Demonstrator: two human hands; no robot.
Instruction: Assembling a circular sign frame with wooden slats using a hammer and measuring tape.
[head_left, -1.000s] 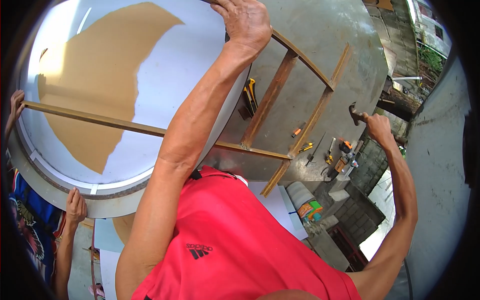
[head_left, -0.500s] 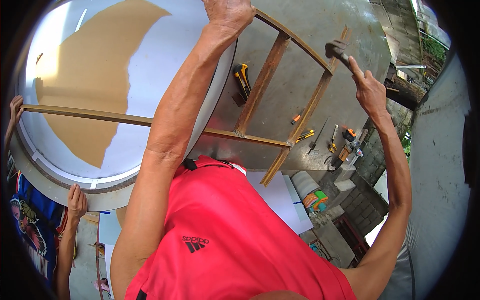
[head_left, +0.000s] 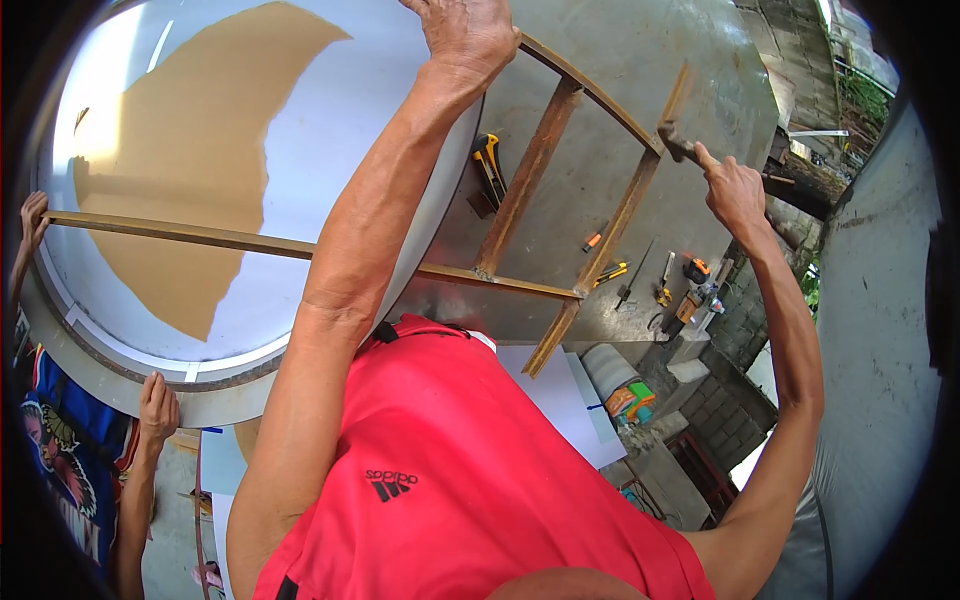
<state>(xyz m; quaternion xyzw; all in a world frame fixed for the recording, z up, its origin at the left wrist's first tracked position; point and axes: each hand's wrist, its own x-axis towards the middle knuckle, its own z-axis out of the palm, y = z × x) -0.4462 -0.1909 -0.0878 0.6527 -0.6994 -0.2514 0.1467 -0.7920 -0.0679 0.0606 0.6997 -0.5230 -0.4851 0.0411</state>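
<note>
My right hand grips a hammer by its handle, one finger stretched along it. The hammer's head is at the joint where the curved rim meets the outer crossbar of a rusty metal frame. My left hand, at the top edge, is closed over the frame's curved bar, with its fingertips partly hidden. Beside it lies a large round panel with a pale rim and a clear-looking middle. Torn brown paper shows within the round. The frame's long bar runs across the panel under my left forearm.
A co-worker's hands hold the panel's near left rim and the bar's left end. On the grey metal tabletop lie a yellow utility knife, an orange tape measure and other small tools. A grey wall stands at far right.
The hammer has swung down, its head now at the frame's joint. My right hand has lowered slightly and moved left. The frame and panel have shifted a little.
</note>
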